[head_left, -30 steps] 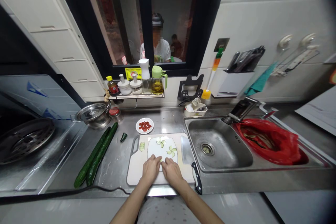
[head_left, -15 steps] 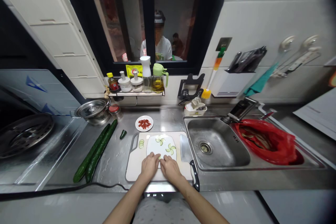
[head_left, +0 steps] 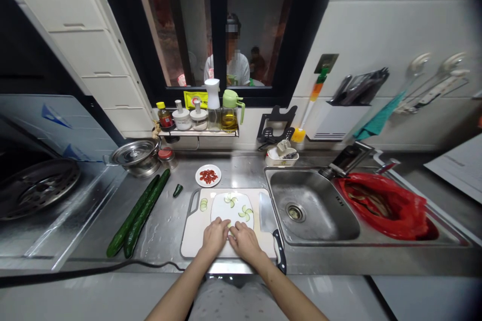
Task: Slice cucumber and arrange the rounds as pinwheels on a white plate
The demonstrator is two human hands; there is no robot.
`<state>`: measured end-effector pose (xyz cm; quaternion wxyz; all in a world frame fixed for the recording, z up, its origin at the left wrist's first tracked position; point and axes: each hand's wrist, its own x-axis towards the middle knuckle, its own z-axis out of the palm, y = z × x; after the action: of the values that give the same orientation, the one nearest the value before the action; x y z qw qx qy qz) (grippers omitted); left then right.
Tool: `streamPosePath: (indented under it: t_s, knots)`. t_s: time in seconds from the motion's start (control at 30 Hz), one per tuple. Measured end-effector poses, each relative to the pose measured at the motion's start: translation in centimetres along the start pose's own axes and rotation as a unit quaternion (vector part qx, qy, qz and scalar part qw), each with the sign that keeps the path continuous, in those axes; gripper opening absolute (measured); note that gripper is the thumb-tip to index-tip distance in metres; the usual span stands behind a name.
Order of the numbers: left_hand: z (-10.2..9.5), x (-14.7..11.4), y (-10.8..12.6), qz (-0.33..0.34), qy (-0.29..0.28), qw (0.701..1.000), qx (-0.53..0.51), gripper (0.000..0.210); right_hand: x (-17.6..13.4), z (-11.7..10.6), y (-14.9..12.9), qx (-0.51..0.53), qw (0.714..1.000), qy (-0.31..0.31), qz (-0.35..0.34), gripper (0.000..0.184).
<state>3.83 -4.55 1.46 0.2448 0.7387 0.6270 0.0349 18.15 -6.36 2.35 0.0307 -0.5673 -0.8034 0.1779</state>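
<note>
My left hand [head_left: 215, 236] and my right hand [head_left: 244, 239] meet over the near edge of a white plate [head_left: 221, 210], fingers closed around pale green cucumber slices [head_left: 229, 225], mostly covered by the fingertips. Thin slices form a pinwheel [head_left: 231, 201] at the plate's far side and another pinwheel [head_left: 246, 213] on its right. Beneath the plate is a cutting board [head_left: 193, 243]. A few overlapping cucumber slices [head_left: 204, 204] lie on its left part. Along its right side rests a kitchen knife [head_left: 266, 214], handle toward me.
Two whole cucumbers [head_left: 139, 215] and a cucumber end [head_left: 177, 190] lie left of the board. Behind it sits a small dish [head_left: 198, 176] of red pieces. To the right are a sink [head_left: 320, 210] and a red plastic bag [head_left: 408, 210]. A person [head_left: 235, 62] is beyond the window.
The whole view has shifted slightly, so most things appear a little further right. Both hands stay together at the plate's near edge, fingers barely moved.
</note>
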Motion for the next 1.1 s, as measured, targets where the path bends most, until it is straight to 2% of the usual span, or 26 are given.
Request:
streamPosePath:
  t_s: [0.07, 0.17, 0.23, 0.3, 0.4, 0.5, 0.73, 1.1]
  knots:
    - [0.0, 0.1, -0.5, -0.011, 0.031, 0.998, -0.044, 0.038, 0.0, 0.1, 0.1, -0.001, 1.0, 0.001, 0.0, 0.028]
    - [-0.2, 0.3, -2.0, -0.063, 0.119, 0.986, -0.102, 0.037, -0.1, 0.0, 0.2, 0.005, 1.0, 0.006, 0.005, 0.03]
    - [-0.6, 0.6, -3.5, -0.114, 0.177, 0.972, -0.105, 0.037, -0.1, -0.2, 0.2, 0.018, 1.0, 0.013, 0.016, 0.033]
    - [-1.0, 0.9, -5.1, -0.164, 0.211, 0.96, -0.086, 0.039, -0.3, -0.4, 0.3, 0.035, 0.998, 0.027, 0.033, 0.035]
    - [-1.6, 1.5, -7.0, -0.221, 0.203, 0.952, -0.056, 0.042, -0.6, -0.4, 0.4, 0.058, 0.996, 0.056, 0.046, 0.035]
    - [-1.9, 2.2, -7.8, -0.246, 0.181, 0.952, -0.034, 0.042, -1.0, -0.3, 0.7, 0.08, 0.993, 0.079, 0.045, 0.033]
    - [-2.1, 3.5, -7.9, -0.251, 0.154, 0.956, -0.013, 0.04, -1.9, -0.1, 1.2, 0.108, 0.985, 0.121, 0.056, 0.032]
    - [-2.0, 4.6, -7.8, -0.253, 0.142, 0.957, -0.014, 0.024, -2.2, -0.3, 1.0, 0.117, 0.985, 0.11, 0.064, 0.031]
